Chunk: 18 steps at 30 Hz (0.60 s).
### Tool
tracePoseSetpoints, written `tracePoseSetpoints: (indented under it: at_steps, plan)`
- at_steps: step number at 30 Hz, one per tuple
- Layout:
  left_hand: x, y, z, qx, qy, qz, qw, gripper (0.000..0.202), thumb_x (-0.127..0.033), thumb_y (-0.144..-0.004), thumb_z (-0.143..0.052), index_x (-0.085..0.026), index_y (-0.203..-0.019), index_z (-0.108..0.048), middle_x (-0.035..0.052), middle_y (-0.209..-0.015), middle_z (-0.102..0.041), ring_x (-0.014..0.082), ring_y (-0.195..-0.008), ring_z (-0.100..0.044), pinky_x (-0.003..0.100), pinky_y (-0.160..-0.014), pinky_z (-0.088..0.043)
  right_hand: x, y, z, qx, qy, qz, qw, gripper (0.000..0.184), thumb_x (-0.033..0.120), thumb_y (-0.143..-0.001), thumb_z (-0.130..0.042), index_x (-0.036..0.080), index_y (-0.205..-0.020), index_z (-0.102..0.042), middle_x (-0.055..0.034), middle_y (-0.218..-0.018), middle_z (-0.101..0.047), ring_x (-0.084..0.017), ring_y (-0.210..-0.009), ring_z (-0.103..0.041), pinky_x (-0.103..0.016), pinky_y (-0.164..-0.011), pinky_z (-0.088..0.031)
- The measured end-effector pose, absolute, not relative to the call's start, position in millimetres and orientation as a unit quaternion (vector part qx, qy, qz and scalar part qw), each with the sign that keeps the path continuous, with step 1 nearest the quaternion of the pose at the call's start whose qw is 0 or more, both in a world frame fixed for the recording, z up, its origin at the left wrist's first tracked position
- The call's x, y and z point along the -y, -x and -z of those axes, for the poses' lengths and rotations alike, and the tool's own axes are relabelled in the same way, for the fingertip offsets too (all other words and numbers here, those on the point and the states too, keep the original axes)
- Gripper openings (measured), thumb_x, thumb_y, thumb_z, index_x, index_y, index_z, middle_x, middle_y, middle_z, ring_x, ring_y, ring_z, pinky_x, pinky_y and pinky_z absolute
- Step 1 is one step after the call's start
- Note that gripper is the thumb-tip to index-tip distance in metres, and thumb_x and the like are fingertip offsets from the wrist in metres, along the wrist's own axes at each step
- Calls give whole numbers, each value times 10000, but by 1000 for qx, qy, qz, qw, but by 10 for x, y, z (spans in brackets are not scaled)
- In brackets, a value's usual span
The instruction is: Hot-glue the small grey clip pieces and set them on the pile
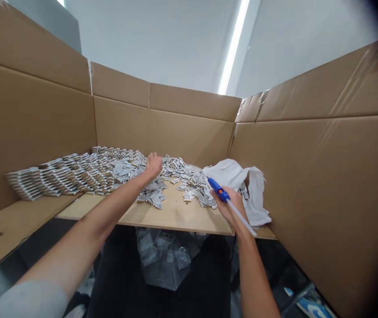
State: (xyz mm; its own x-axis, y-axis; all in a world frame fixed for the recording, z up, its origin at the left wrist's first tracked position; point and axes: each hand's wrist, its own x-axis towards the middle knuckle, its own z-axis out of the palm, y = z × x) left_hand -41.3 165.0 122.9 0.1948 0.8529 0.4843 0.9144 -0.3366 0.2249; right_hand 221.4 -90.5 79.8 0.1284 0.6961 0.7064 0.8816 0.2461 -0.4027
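Glue gun [220, 191] pinched in right hand's fingers [230, 207]; left hand [153, 165], fingers curled, touches loose clips [182, 176] beside white cloth [242, 181].

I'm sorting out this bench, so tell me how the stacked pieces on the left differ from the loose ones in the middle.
The stacked pieces lie in neat overlapping rows against the cardboard wall; the loose pieces are scattered in a jumbled heap. The stacked pieces go untouched, while the left hand rests on the loose pieces, and the right hand holds a blue tool beside them. Both look like the same small grey-white flat parts on the wooden table.
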Motion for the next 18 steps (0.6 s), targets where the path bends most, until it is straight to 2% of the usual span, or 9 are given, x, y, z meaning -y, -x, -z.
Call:
tracePoseSetpoints:
  at_steps: [3, 5, 6, 8, 11, 13, 18]
  plan:
    - [-1486, 100, -907, 499, 837, 222, 24, 182, -249, -850, -614, -120, -881, -740, 202, -1020, -699, 320, -1103, -600, 368, -970, -443, 768, -2183, -651, 647, 644, 99, 397, 298, 463, -934, -584, 171, -879, -604, -88, -859, -680, -202, -742, -594, -265, -673, -380]
    - [-1374, -77, -679, 454, 868, 202, 9, 185, -287, -868, -614, -153, -875, -741, 161, -1005, -713, 285, -1057, -620, 339, -954, -453, 674, -2160, -540, 642, 676, 80, 353, 161, 300, -892, -619, 156, -966, -618, -110, -940, -701, -216, -811, -626, -262, -691, -379]
    - [-1328, -148, -575, 437, 878, 195, 4, 194, -298, -881, -604, -159, -888, -739, 151, -1011, -717, 277, -1047, -626, 335, -955, -455, 633, -2150, -490, 644, 685, 70, 333, 158, 217, -863, -617, 156, -1009, -623, -116, -976, -709, -221, -846, -639, -260, -701, -379]
    - [-1267, -255, -406, 414, 891, 187, -2, 211, -311, -899, -595, -156, -949, -729, 151, -1043, -718, 276, -1052, -630, 342, -970, -450, 571, -2134, -410, 653, 697, 39, 294, 200, 147, -827, -615, 165, -1025, -637, -115, -990, -721, -228, -871, -653, -261, -702, -374]
    - [-1251, -334, -261, 403, 896, 188, -7, 228, -284, -906, -589, -139, -1048, -695, 176, -1104, -702, 296, -1106, -616, 357, -972, -446, 528, -2100, -350, 668, 704, -14, 239, 120, 183, -804, -669, 173, -922, -650, -102, -910, -727, -224, -813, -652, -262, -671, -361]
    - [-1276, -348, -220, 404, 895, 188, -14, 216, -235, -894, -591, -147, -1073, -674, 175, -1095, -700, 298, -1094, -621, 354, -936, -453, 523, -2069, -343, 678, 699, -36, 225, 158, 222, -770, -728, 175, -899, -649, -88, -893, -724, -210, -785, -643, -254, -663, -360]
    - [-1337, -343, -198, 406, 891, 198, -38, 143, -188, -871, -604, -177, -1004, -657, 141, -1008, -705, 276, -974, -645, 332, -854, -451, 530, -2080, -352, 710, 661, -85, 228, 247, 224, -716, -769, 180, -919, -636, -20, -859, -689, -163, -746, -589, -230, -663, -366]
